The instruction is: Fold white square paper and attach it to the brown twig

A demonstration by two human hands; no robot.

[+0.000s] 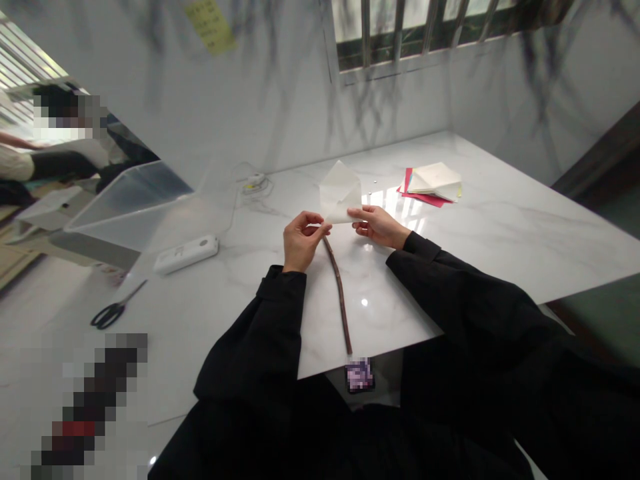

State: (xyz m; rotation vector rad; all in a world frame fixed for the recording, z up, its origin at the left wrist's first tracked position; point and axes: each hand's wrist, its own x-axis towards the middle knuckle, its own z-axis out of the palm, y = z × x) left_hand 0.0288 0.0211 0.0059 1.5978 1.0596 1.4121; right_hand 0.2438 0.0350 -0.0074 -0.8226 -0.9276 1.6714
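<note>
A white paper envelope (336, 193), its pointed flap standing up, is held just above the marble-patterned table. My left hand (301, 241) pinches its lower left corner between thumb and fingers. On the other side, my right hand (381, 225) grips the lower right edge, thumb on the front and fingers partly hidden behind. A thin brown stick (339, 287) runs from below my left fingers toward the table's front edge. Whether its upper end touches the left hand, I cannot tell.
A stack of paper envelopes (434, 181), white over red, lies at the back right. To the left are black-handled scissors (109, 315), a white power strip (187, 254) and a clear plastic bin (120, 207). Another person (55, 157) sits at the far left.
</note>
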